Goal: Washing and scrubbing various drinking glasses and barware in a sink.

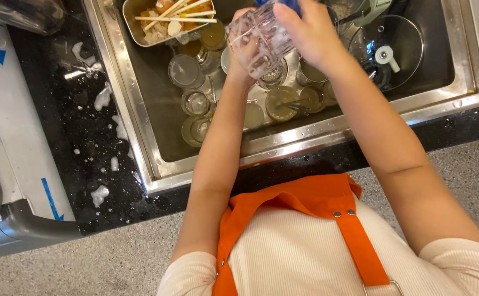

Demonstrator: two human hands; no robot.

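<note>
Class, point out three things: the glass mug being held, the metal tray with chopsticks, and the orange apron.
glass mug point(261, 33), head view, ribbed side.
metal tray point(131, 27), head view, left rim.
orange apron point(300, 200), head view, bib top.

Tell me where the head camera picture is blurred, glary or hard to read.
In the head view, the glass mug and the right hand over it are slightly motion-blurred, and the left hand shows through the glass; the steel sink rim carries bright glare; the black counter is dark, with white foam patches standing out; the top edge crops the blue cloth.
</note>
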